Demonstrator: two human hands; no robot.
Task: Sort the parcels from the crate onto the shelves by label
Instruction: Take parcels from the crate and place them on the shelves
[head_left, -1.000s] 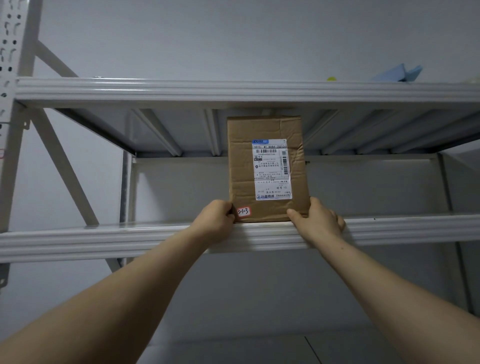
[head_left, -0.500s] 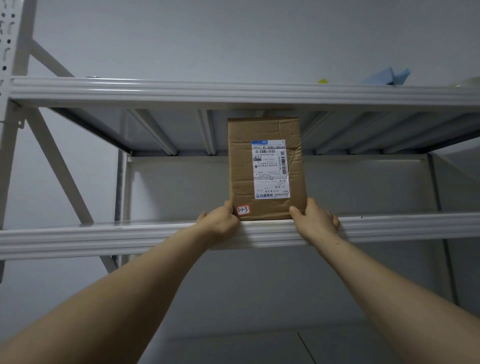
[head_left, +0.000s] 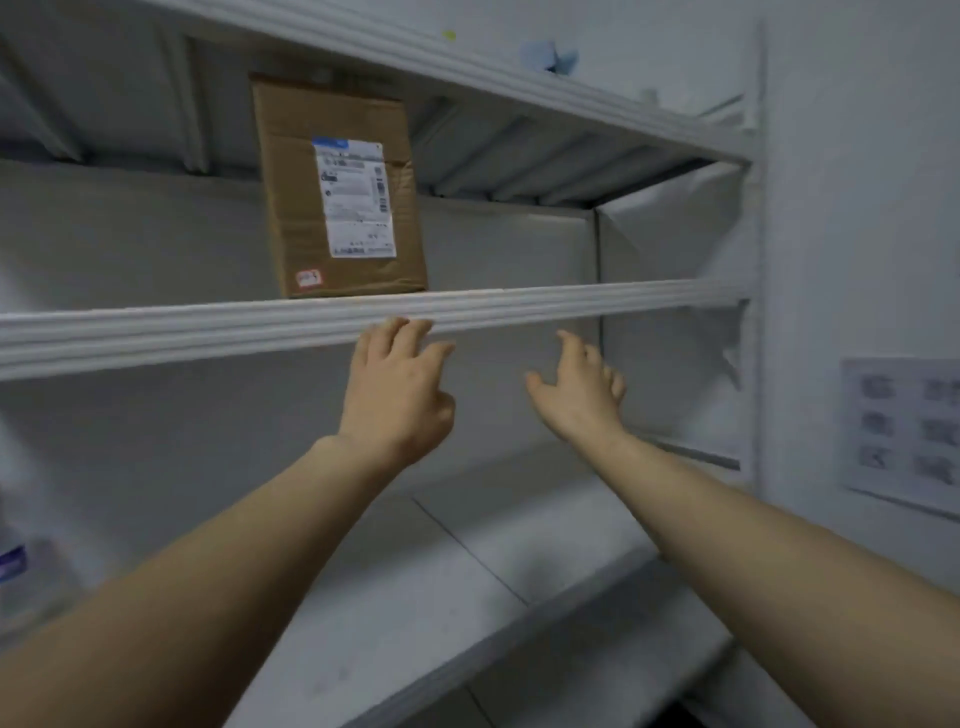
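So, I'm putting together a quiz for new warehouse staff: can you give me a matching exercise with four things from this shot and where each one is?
Things:
1 cardboard parcel
2 red sticker
3 blue item
4 printed sheet

Places:
A on the upper shelf
B on the wall at right
C upright on the middle shelf
D parcel's lower left corner

Pairs: 1-C, 2-D, 3-A, 4-B

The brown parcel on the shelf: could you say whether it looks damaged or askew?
The brown cardboard parcel stands upright at the front edge of the white metal shelf; its face is creased beside the white label, nothing worse.
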